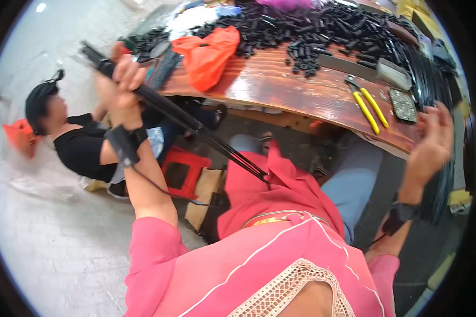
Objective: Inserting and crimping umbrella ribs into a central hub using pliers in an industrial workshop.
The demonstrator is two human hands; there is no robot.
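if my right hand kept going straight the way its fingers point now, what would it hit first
Probably the long thin black rods at the table's right end, just beyond the fingertips of your right hand; depth is unclear, so it might pass above them.

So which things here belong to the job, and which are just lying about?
Likely the job:
- slim black rod bundle, in the left hand
- heaped small black cylindrical pieces
- long thin black rods near the right hand

Probably lying about:
- crumpled orange plastic bag
- red plastic stool
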